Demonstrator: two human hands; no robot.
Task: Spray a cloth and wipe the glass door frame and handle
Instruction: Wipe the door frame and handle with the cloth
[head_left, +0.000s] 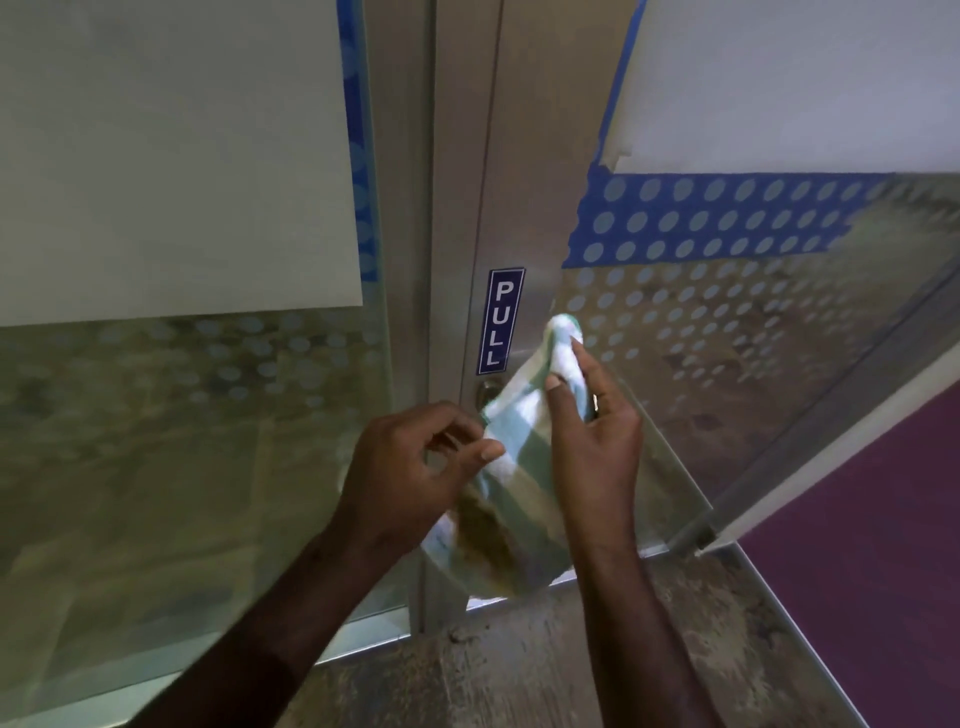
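A white and green striped cloth (519, 452) with a brown stain near its lower edge hangs between both hands, in front of the metal door frame (467, 208). My left hand (410, 478) pinches its left edge between thumb and fingers. My right hand (592, 441) grips the cloth's upper part, bunched at the fingertips. A blue PULL sign (500, 320) is stuck on the frame just above the cloth. A small metal fitting (487, 392) on the frame shows beside the cloth; the handle is mostly hidden behind the cloth and my right hand. No spray bottle is in view.
The glass door (753, 338) stands open to the right, with blue and frosted dot film and white paper taped on it. A fixed glass panel (182, 415) is on the left. Speckled stone floor (519, 665) lies below, purple floor (883, 545) at the right.
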